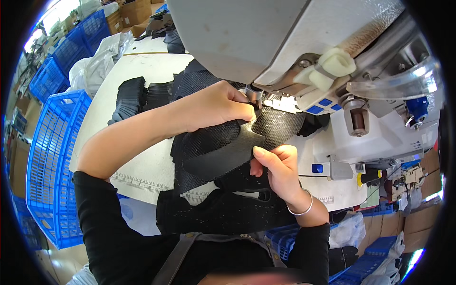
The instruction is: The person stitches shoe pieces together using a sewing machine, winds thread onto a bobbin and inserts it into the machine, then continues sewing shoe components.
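Note:
Under the head of a white sewing machine (237,38) lies a black mesh fabric piece (278,127), lit near the needle area. A smooth black strip of material (221,154) rests on top of it. My left hand (221,107) is closed beside the presser area, fingertips pinching the black material there; the fingers partly hide the spot. Lower right, my right hand (280,168) pinches the edge of the smooth black strip between thumb and finger. A dark cut-out fabric piece (218,211) hangs over the table's front edge.
Stacked black pieces (129,99) lie left on the white table (154,154), which bears a printed ruler. A blue plastic crate (57,175) stands beside the table at left. A thread cone (369,177) and a bobbin winder part (357,118) are at right.

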The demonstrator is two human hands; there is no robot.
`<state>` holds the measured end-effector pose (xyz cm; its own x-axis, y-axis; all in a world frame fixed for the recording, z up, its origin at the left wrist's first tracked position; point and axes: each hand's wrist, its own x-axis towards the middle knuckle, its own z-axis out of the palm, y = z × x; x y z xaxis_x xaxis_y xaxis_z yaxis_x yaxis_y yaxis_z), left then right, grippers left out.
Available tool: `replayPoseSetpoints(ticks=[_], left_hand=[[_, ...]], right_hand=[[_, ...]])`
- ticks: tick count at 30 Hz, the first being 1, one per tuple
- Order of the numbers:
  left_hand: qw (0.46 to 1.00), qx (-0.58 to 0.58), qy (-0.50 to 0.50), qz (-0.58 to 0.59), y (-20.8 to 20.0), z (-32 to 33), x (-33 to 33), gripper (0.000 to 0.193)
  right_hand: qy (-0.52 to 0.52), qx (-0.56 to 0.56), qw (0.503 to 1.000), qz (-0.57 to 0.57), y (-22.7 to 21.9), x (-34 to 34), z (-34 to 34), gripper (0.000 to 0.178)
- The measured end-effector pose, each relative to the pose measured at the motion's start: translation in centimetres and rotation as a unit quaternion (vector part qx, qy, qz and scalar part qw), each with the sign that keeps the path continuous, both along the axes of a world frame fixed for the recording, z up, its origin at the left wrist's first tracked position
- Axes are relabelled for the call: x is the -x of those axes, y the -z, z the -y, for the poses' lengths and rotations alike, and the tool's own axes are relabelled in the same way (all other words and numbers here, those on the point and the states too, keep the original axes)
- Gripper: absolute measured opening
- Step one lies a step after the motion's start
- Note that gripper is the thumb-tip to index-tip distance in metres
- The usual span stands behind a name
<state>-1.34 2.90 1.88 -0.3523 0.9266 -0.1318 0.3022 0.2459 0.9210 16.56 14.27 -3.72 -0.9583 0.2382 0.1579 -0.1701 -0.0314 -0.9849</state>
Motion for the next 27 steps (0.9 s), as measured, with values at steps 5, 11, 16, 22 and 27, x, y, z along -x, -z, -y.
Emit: replayPoseSetpoints(ticks=[5, 11, 16, 22, 27], left_hand=[[0.997, -0.048, -0.028, 0.061, 0.8, -0.2, -0.4, 0.022], [0.995, -0.059, -0.037, 0.07, 1.2, 0.2, -1.4, 0.025], [0.998, -0.061, -0.009, 0.0, 1.3, 0.8, -1.4, 0.035], [0.995, -0.061, -0.052, 0.067, 0.2, 0.3, -1.7, 0.025], [0.996, -0.091, -0.007, -0.017, -0.7, -0.1, -0.2, 0.025]], right_hand=[[0.008, -0.001, 1.0, 0.008, -0.8, -0.1, -0.6, 0.037], [0.072, -0.016, 0.997, 0.006, -1.2, -0.2, -1.7, 0.033], [0.073, -0.098, 0.992, 0.007, -1.7, -0.1, -2.9, 0.031], [0.085, -0.101, 0.991, 0.017, -2.7, 0.5, -3.7, 0.029], [0.079, -0.101, 0.991, 0.042, -3.3, 0.9, -3.7, 0.027]])
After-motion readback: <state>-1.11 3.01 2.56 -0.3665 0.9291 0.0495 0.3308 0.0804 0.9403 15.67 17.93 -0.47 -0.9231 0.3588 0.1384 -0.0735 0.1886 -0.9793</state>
